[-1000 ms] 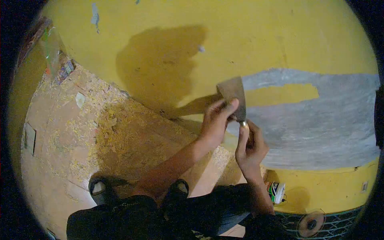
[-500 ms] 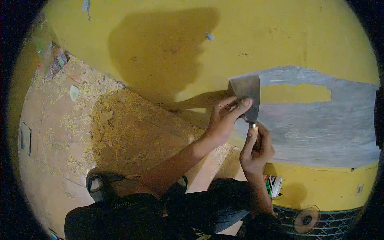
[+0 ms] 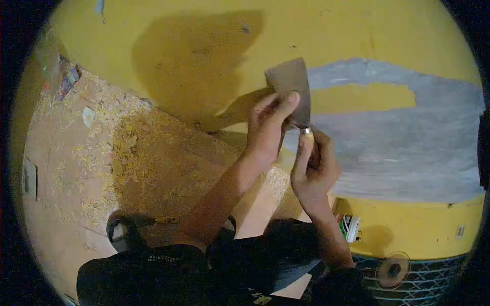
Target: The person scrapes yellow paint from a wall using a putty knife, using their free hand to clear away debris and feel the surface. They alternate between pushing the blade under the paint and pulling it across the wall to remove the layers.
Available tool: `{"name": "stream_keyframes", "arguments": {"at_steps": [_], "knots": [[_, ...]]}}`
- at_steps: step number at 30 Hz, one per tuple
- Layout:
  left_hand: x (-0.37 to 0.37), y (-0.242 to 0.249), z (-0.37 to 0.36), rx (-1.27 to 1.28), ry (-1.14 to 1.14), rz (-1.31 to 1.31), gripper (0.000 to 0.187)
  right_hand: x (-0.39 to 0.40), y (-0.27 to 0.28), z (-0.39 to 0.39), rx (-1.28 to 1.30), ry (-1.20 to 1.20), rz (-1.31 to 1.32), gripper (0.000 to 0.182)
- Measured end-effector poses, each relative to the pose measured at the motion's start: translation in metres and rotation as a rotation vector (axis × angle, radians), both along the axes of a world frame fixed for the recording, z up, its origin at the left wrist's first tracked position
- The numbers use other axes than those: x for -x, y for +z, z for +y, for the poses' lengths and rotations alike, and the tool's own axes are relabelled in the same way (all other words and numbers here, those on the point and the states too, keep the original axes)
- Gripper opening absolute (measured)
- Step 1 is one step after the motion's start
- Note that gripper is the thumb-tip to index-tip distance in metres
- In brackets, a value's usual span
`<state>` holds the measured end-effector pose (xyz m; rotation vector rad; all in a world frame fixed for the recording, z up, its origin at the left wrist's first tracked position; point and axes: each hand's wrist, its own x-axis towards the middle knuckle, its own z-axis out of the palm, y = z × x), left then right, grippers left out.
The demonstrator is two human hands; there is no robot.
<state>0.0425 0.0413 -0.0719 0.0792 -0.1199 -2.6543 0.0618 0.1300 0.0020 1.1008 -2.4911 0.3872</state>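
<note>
A putty knife [image 3: 291, 76] with a broad metal blade and a short light handle is held up before the wall. Its blade points upward and leans a little to the left. My right hand [image 3: 315, 168] is closed round the handle, just below the metal collar. My left hand [image 3: 270, 120] pinches the lower part of the blade, thumb on the near face and fingers behind it, mostly hidden. Behind the knife, the yellow wall [image 3: 337, 30] has a grey scraped patch [image 3: 388, 153] with a strip of yellow paint inside it.
Yellow paint scrapings [image 3: 130, 148] litter the tan floor [image 3: 66, 148] on the left. A white and green tub [image 3: 350, 228] stands near the wall's foot at right. A round fan-like object [image 3: 393, 270] is at the lower right, by a lattice [image 3: 434, 278]. A sandal [image 3: 122, 232] shows lower left.
Both hands and the putty knife have moved up and to the left in view. The wall and tub have also shifted slightly. The grip of both hands is the same.
</note>
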Motion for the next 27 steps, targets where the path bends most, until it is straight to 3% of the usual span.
{"name": "stream_keyframes", "arguments": {"at_steps": [5,7,15,17,21,27], "knots": [[-0.002,0.005,0.001,0.083,-0.049,-0.034,0.018,0.002,-0.008,0.016,0.133,0.017,-0.029,0.021],[-0.002,-0.003,0.0,0.233,-0.136,-0.029,0.022,0.003,-0.011,0.02,0.126,-0.052,-0.108,0.021],[0.004,-0.004,0.009,0.142,-0.092,0.057,0.022,-0.005,-0.008,0.014,0.124,-0.08,-0.167,0.022],[-0.002,0.0,0.006,0.111,-0.102,-0.009,0.022,-0.002,-0.014,0.012,0.121,-0.025,0.023,0.02],[0.0,-0.002,0.003,0.13,-0.059,0.046,0.02,-0.001,-0.011,0.007,0.141,-0.007,0.013,0.02],[0.003,-0.002,-0.005,0.165,0.001,-0.084,0.02,0.014,-0.019,0.001,0.218,0.05,-0.093,0.017]]}}
